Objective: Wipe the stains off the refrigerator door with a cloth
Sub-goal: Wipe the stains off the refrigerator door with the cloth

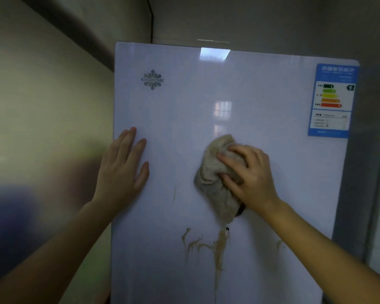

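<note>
The white refrigerator door filled most of the view, glossy enough to carry a pale reflection of a window near its middle. The left hand lay flat on the door close to its left edge, fingers straight and slightly spread, holding nothing. The right hand was well apart from it, toward the middle of the door, its fingers curled into a bunched grey-beige cloth and pressing it against the surface. The cloth's lower end hung below the hand, and a small dark bit showed at its bottom edge, though the blur made it hard to tell what that was. Just under the cloth, brownish stains ran down the door in streaks, one long drip reaching toward the bottom of the view, with thinner squiggles to its left and a faint line higher up between the two hands. A grey flower-shaped logo sat in the door's upper left part, and a blue energy label with coloured bars was stuck at the upper right. A dim wall stood to the left of the refrigerator.
</note>
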Motion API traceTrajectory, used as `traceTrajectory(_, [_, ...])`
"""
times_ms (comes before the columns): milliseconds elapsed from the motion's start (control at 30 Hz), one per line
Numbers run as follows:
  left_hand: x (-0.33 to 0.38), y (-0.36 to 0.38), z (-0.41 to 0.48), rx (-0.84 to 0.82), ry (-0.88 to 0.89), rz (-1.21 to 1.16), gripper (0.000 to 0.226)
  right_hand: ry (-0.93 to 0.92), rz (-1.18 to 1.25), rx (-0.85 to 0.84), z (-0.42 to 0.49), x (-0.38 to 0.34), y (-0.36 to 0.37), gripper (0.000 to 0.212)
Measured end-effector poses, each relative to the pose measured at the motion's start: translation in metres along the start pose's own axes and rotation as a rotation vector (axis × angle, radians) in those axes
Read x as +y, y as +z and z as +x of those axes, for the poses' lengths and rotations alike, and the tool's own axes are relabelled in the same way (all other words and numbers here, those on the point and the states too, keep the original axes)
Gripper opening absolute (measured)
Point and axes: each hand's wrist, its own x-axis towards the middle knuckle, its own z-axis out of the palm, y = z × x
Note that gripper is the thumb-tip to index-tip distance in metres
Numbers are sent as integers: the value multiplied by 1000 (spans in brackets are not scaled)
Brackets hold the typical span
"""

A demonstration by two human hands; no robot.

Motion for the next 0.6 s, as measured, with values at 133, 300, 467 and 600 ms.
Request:
traceTrajectory(133, [2, 0, 0, -6, -14, -15, 56, -87, 20, -27, -10, -12, 6, 41])
traceTrajectory(300, [2, 0, -1, 1, -11, -4, 55, -222, 25, -96, -5, 2, -4, 37])
traceTrajectory(467, [2, 0, 0, -9, -10, -3, 56, 23, -8, -20, 4, 4, -7, 44])
traceTrajectory(600, [4, 1, -2, -14, -10, 32, 57, -223, 18, -113, -13, -4, -1, 38])
